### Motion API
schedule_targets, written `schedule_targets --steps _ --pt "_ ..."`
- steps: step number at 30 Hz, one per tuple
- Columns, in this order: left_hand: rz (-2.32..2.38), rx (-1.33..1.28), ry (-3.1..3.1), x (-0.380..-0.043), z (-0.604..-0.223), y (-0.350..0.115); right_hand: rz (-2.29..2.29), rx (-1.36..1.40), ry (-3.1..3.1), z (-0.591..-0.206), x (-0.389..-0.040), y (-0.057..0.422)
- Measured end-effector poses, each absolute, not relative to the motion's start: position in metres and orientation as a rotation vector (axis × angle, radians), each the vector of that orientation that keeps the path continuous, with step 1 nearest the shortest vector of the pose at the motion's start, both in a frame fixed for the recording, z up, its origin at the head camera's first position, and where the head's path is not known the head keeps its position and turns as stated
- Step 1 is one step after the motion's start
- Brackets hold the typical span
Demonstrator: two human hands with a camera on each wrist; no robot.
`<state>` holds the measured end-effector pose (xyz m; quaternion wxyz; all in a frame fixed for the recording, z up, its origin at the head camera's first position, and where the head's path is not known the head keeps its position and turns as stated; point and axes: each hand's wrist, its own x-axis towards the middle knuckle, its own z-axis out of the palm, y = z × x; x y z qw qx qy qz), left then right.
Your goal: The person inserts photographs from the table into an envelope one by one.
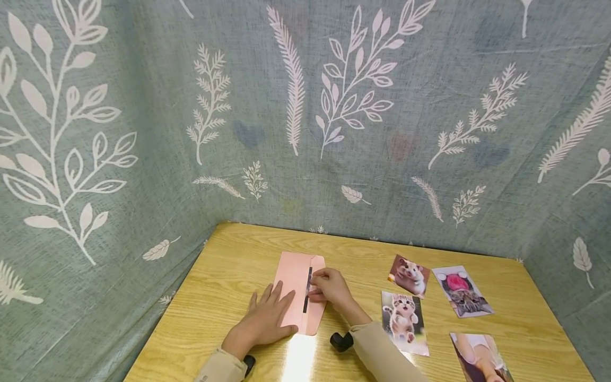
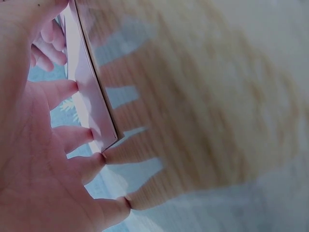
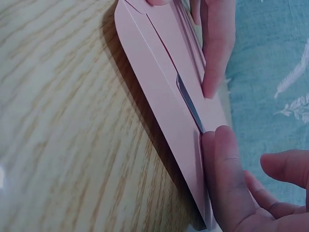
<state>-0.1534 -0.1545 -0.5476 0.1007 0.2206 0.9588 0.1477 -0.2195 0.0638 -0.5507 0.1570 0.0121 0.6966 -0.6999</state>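
A pink envelope [image 1: 292, 273] lies lengthwise on the table, its flap along the right side. A narrow dark strip, like the edge of a card [image 1: 307, 291], shows along its opening; the rest of this card is hidden inside. My left hand [image 1: 267, 318] lies with spread fingers on the envelope's left part, the thumb near its lower end. My right hand [image 1: 332, 289] is at the opening with bent fingers, pinching at the dark card. In the right wrist view, two of its fingertips [image 3: 223, 140] meet at the end of the dark strip [image 3: 189, 103].
Right of the envelope lie a hamster photo [image 1: 409, 276], a kitten photo [image 1: 403, 322], a photo of a cat with a pink ball [image 1: 462, 292] and a partly cut-off photo [image 1: 481, 358]. A patterned curtain [image 1: 305, 106] surrounds the wooden table [image 1: 238, 254].
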Motion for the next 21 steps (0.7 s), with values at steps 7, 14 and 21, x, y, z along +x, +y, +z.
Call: schedule_targets --steps 7,14,21 --pt "0.451 0.65 2.831 -0.1534 -0.5475 -0.1548 -2.006 0.048 1.988 -0.5485 -0.2183 0.0631" --pt "0.452 0.647 2.818 -0.1532 -0.548 -0.1547 -2.003 0.069 1.998 -0.5481 -0.2177 0.0626" --pt "0.465 0.65 2.819 -0.1539 -0.5492 -0.1555 -2.016 0.069 1.978 -0.5509 -0.2189 0.0637"
